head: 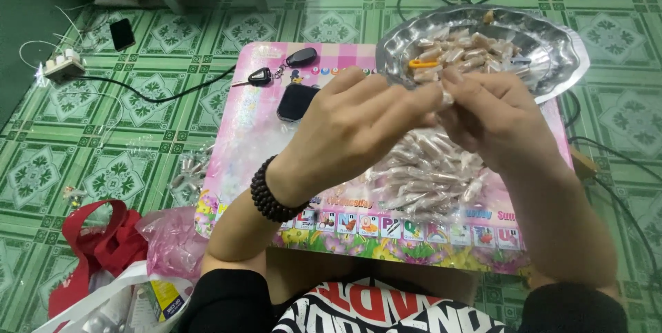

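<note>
While both hands meet above the low pink table (241,133), the action sits right at the fingertips: the left hand (352,126) and the right hand (493,116) are pinched together on one small clear-wrapped piece (447,98), which shows only as a pale sliver between them. Left fingers are drawn narrow, tips pressing in from the left; right fingers are curled tight, closing in from the right, so the piece lies dead centre between the two hands, neither one nearer. Its long axis cannot be told, too much of it is hidden by the fingers. Just beyond the fingertips stands the silver scalloped tray (558,57), loaded with unwrapped tan pieces and a small orange tool (422,64) lying flat among them. Directly under the hands, on the table, spreads a heap of wrapped pieces (420,174) in glossy film. A dark bead bracelet (269,198) circles the left wrist. Off to the left of the hands lie car keys (279,71) and a dark smartwatch (296,102), well apart from the work. On the green tiled floor, a red bag (96,250) slumps near the left elbow.
</note>
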